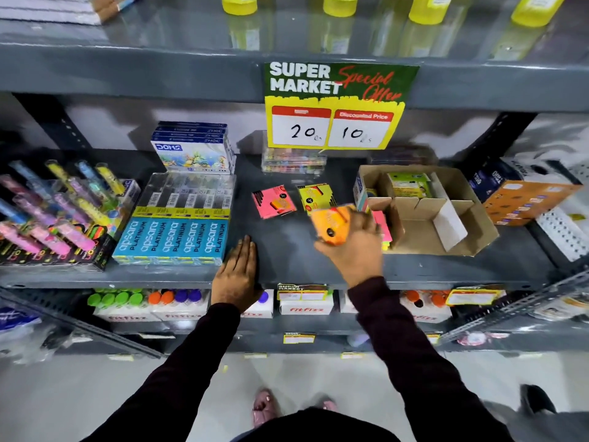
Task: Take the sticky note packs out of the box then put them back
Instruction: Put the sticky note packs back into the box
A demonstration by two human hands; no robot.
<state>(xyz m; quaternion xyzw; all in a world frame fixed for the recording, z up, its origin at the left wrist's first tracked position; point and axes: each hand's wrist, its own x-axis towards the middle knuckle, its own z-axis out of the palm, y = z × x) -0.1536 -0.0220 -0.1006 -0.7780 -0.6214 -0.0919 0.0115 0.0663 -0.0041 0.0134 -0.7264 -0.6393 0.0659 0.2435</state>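
The shelf sign point(338, 103) reads "SUPER MARKET Special Offer", 20 and 10; blue pencil packs point(172, 237) read "apsara PLATINUM".

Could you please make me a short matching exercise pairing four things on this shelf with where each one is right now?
Things:
1. orange sticky note pack
2. pink sticky note pack
3. left hand
4. cardboard box

Places:
A. lying flat on the shelf, left of the yellow pack
B. standing open at the right of the shelf
C. held in the right hand
D. resting palm down on the shelf's front edge

Pairs: 1-C, 2-A, 3-D, 4-B
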